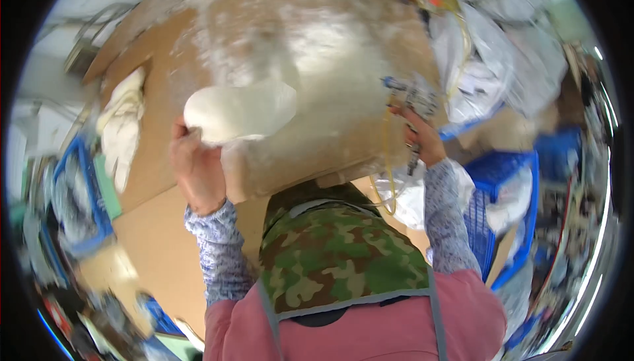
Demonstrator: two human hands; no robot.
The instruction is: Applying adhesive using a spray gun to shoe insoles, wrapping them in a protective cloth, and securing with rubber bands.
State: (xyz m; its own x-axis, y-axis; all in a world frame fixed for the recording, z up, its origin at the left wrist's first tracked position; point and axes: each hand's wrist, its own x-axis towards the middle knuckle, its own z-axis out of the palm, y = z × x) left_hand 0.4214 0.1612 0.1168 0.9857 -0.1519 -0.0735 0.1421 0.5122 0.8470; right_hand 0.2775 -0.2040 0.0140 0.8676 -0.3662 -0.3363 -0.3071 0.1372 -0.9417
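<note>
In my left hand (pixel 197 169) is one end of a flat white insole-shaped piece (pixel 241 111), pinched at its rounded left edge and held over the board. My right hand (pixel 422 138) is closed around the handle of a metal spray gun (pixel 417 97), with a blue part at its tip. From the gun hangs a thin yellow hose (pixel 389 196). The gun is to the right of the white piece, apart from it. Motion blurs the gun's details.
A brown board (pixel 264 176) spotted with white residue lies in front of me. White gloves (pixel 122 127) rest at its left. Clear plastic bags (pixel 479 64) lie at the right, above a blue crate (pixel 498 176). Another blue-rimmed crate (pixel 99 193) is at the left.
</note>
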